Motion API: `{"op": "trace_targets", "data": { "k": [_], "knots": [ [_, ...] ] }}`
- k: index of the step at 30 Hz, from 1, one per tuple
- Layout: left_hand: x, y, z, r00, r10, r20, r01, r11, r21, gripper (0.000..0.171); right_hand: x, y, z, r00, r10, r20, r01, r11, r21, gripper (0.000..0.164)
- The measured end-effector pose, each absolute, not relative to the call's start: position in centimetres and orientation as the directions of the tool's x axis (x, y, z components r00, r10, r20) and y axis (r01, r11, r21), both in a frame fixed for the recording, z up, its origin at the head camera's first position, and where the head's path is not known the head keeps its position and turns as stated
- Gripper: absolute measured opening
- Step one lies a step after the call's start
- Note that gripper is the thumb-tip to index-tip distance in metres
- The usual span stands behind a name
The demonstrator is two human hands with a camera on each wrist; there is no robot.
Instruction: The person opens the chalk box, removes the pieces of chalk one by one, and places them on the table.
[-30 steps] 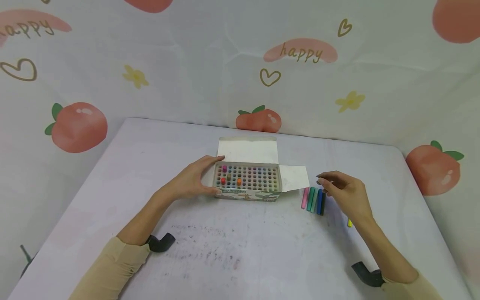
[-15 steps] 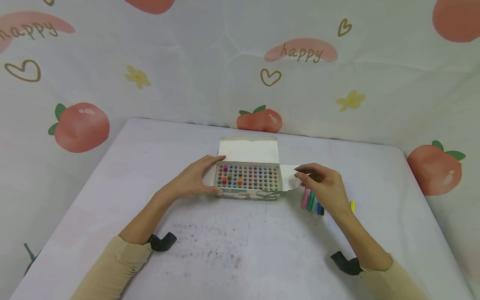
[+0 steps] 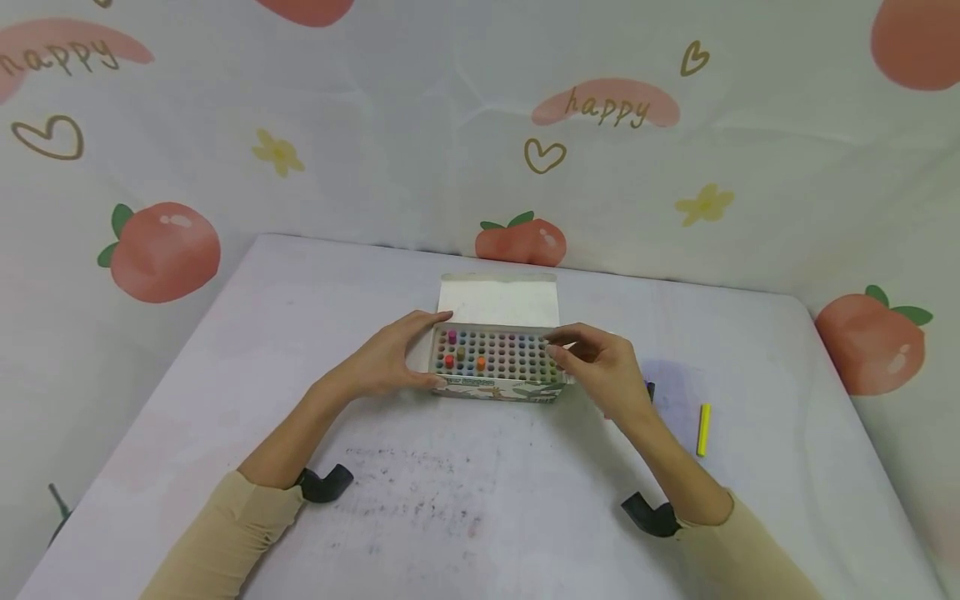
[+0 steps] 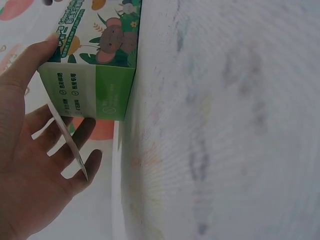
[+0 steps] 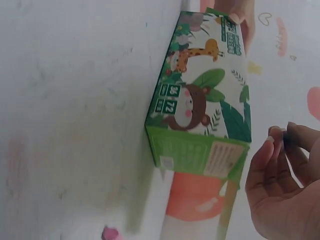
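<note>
From here, the box [image 5: 202, 85] looks like smooth printed cardboard with slight gloss, while its raised flap [image 3: 498, 300] shows plain matt paperboard. The yellow stick [image 3: 703, 430] looks smooth. The counter [image 3: 540, 508] is matt and smudged; the backdrop [image 3: 397, 125] is creased cloth.

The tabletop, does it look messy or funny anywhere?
Yes: dark smudges speckle the tabletop in front of the open box, and a purplish patch shows near the yellow stick; both stand out against the white.

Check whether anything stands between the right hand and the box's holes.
Nothing visible: the right hand is at the right end of the open box; its lid is folded back on the far side.
</note>
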State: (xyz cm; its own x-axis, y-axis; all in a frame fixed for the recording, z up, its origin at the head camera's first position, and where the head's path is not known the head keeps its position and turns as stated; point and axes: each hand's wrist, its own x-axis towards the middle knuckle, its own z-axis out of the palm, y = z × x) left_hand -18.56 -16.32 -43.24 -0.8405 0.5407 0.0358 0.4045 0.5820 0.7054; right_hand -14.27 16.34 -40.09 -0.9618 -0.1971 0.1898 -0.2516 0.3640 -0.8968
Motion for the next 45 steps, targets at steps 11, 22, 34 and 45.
{"op": "trace_targets", "data": {
  "k": [11,22,34,45],
  "knots": [
    [-18.5,-16.4,-43.3,-0.837,0.545,0.043,0.413,0.578,0.704,0.098,-14.8,13.7,-40.9,-0.938,-0.288,0.192,-0.295,0.372,-0.880,0.019],
    [-18.6,-16.3,-43.4,-0.837,0.546,0.041,0.412,0.580,0.703,0.099,-15.3,11.7,-40.7,-0.927,-0.355,0.123,-0.286,0.456,-0.843,0.021],
    [-18.6,-16.4,-43.4,-0.837,0.546,0.038,0.411,0.582,0.702,0.098,-16.0,10.4,-40.8,-0.889,-0.450,0.082,-0.323,0.492,-0.808,0.020],
    [-18.6,-16.4,-43.2,-0.838,0.545,0.030,0.406,0.585,0.702,0.097,-16.5,9.8,-40.4,-0.888,-0.459,0.013,-0.324,0.606,-0.726,0.017]
  ]
}}
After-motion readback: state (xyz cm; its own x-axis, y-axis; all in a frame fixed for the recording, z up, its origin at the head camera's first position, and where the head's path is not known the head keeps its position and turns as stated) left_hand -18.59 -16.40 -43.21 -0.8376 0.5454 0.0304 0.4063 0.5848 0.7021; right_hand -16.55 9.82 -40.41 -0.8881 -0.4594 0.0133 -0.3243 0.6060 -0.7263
